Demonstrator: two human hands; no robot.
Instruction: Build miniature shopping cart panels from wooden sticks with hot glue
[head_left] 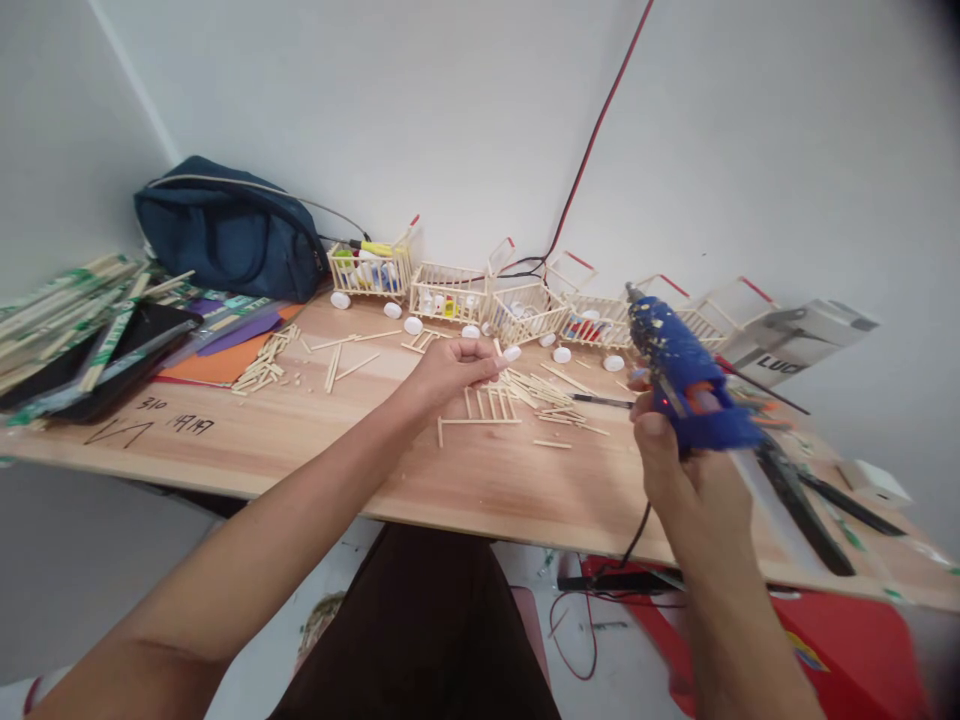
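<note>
My right hand [694,480] grips a blue hot glue gun [667,345], raised above the table with its nozzle pointing up and away. Dried glue flecks its body, and a small red light glows near my thumb. My left hand [465,365] is closed in a pinch over the middle of the table, with a short wooden stick [496,347] showing at the fingertips; most of the stick is hidden. Just below that hand lies a flat ladder-like frame of sticks [491,405]. Loose cut sticks [551,390] are heaped to its right.
Several small stick-built carts [450,290] with white wheels line the wall. A blue bag [225,230] stands at the back left, near wrapped sticks [67,300] and coloured sheets [210,365]. A white box [799,340] and a black cutting tool [802,500] lie right.
</note>
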